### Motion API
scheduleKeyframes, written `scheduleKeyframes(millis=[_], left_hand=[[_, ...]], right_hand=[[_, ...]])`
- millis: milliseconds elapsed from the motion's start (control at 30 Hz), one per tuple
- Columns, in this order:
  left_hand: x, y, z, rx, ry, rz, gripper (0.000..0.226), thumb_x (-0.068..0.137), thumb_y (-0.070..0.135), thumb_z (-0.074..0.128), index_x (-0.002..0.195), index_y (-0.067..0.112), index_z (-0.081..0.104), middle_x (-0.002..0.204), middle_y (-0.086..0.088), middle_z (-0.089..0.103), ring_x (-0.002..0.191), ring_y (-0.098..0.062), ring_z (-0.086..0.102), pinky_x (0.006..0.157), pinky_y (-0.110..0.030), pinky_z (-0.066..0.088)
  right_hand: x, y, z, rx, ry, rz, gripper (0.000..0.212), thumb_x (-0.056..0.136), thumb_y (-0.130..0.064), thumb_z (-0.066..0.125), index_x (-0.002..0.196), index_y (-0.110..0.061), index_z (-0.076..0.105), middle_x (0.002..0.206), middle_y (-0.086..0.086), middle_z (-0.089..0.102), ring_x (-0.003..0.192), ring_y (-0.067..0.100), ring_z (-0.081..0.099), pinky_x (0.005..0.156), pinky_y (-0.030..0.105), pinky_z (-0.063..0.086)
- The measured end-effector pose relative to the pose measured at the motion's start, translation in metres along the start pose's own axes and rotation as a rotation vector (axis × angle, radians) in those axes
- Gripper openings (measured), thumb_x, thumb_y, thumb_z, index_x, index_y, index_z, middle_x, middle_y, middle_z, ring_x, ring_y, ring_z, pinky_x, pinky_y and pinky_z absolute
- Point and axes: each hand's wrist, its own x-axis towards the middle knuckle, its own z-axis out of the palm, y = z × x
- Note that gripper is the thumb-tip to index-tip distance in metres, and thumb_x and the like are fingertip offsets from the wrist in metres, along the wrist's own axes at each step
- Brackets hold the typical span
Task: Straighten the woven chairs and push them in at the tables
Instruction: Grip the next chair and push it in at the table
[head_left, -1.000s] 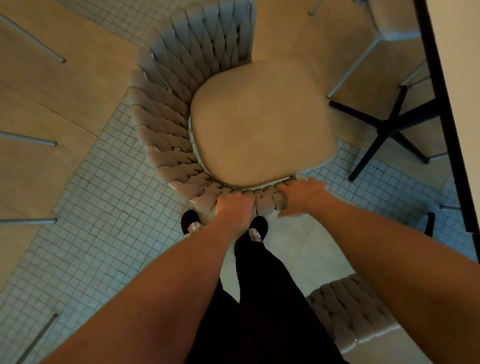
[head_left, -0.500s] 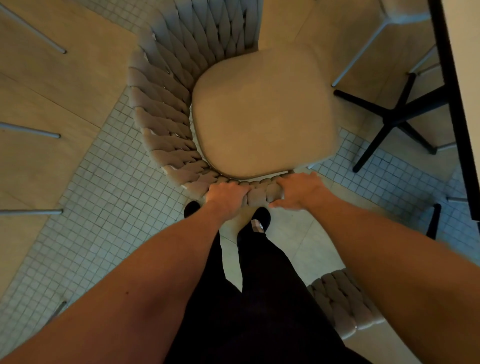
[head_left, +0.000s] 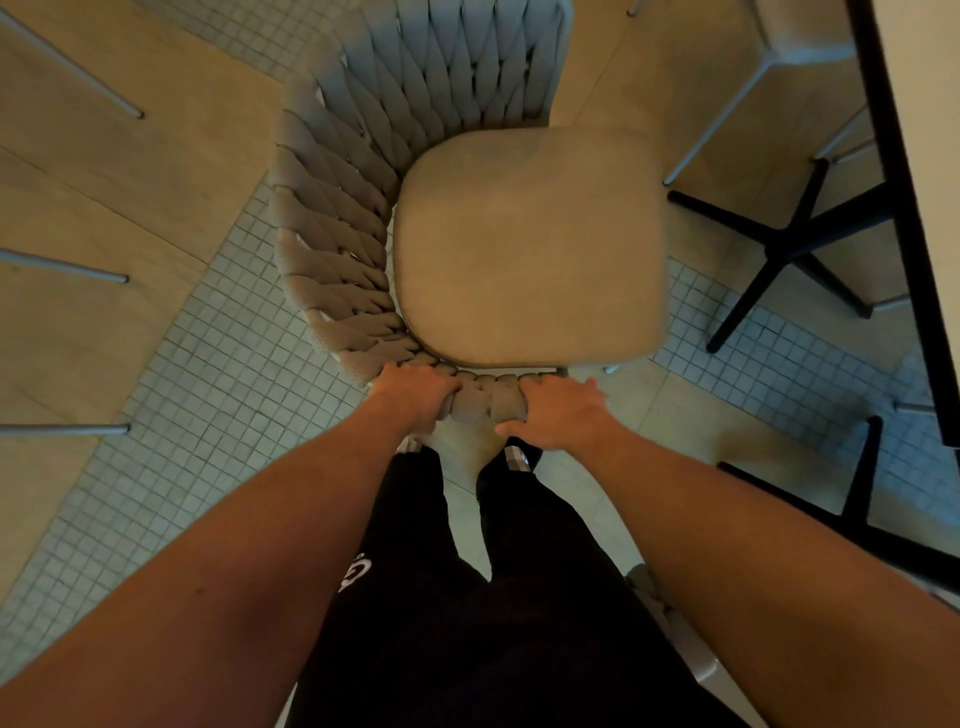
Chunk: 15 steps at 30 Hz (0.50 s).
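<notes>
Both hands grip the near rim of the grey woven-rope chair (head_left: 363, 218) with a beige cushion: left hand (head_left: 415, 397) and right hand (head_left: 558, 413) sit closer together than 0.5 s ago, beside the black-legged table (head_left: 904, 218).

Both hands, left hand (head_left: 415, 392) and right hand (head_left: 558, 410), grip the woven chair (head_left: 363, 208) rim.

Both bare forearms reach forward and down, converging. The left hand (head_left: 415, 392) curls its fingers over the woven rim of the chair (head_left: 480, 402), knuckles up. The right hand (head_left: 558, 410) grips the same rim just beside it, thumb underneath.
</notes>
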Motion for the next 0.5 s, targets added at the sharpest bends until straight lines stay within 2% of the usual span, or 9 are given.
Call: scheduleKeyframes(millis=[133, 333, 400, 500], left_hand=[[0.000, 0.000, -0.011, -0.160, -0.052, 0.024, 0.077, 0.084, 0.058, 0.066, 0.151, 0.034, 0.035, 0.146, -0.001, 0.050, 0.132, -0.029, 0.048, 0.106, -0.052, 0.040], [-0.004, -0.010, -0.035, -0.311, 0.013, 0.024, 0.049, 0.096, 0.047, 0.049, 0.141, 0.027, 0.050, 0.138, -0.009, 0.057, 0.120, -0.030, 0.055, 0.096, -0.042, 0.048], [-0.008, -0.017, -0.044, -0.290, 0.066, 0.001, 0.053, 0.099, 0.051, 0.045, 0.145, 0.026, 0.045, 0.142, -0.009, 0.054, 0.126, -0.031, 0.052, 0.101, -0.046, 0.046], [-0.012, -0.034, -0.058, -0.202, 0.104, 0.012, 0.059, 0.101, 0.052, 0.042, 0.152, 0.023, 0.036, 0.146, -0.010, 0.050, 0.131, -0.032, 0.048, 0.102, -0.046, 0.045]], right_hand=[[-0.004, 0.005, 0.002, 0.000, 0.030, -0.023, 0.084, 0.086, -0.081, 0.048, 0.148, -0.025, 0.040, 0.149, 0.009, 0.049, 0.137, 0.036, 0.043, 0.113, 0.057, 0.031], [-0.011, 0.004, -0.008, 0.088, 0.097, 0.011, 0.081, 0.088, -0.077, 0.049, 0.147, -0.021, 0.042, 0.149, 0.011, 0.047, 0.138, 0.036, 0.040, 0.112, 0.053, 0.034], [-0.012, 0.000, -0.015, 0.110, 0.111, 0.029, 0.080, 0.089, -0.076, 0.048, 0.145, -0.021, 0.042, 0.147, 0.012, 0.049, 0.136, 0.036, 0.041, 0.110, 0.053, 0.036], [-0.012, -0.011, -0.027, 0.145, 0.134, 0.050, 0.080, 0.091, -0.076, 0.047, 0.147, -0.019, 0.041, 0.149, 0.012, 0.046, 0.136, 0.036, 0.041, 0.109, 0.052, 0.038]])
